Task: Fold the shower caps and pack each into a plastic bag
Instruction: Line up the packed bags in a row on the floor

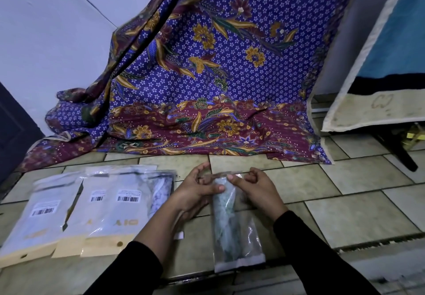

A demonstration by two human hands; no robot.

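Fingers (232,177) of both hands pinch the top flap of a clear narrow plastic bag (239,237) holding a folded pale-green shower cap (224,214), at 6 o'clock on the tiled floor (358,216). Light, limp, slippery; grip the flap corners

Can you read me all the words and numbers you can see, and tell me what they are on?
Gold letters on the third packet: upside down, look like "AIO", not sure.
Gold mark on the second packet: just one letter-like shape, unclear.
Faint gold print on the first packet: too blurred.
Barcode stickers on all three packets: digits too small to read.
Clear bag in the hands: no writing visible.
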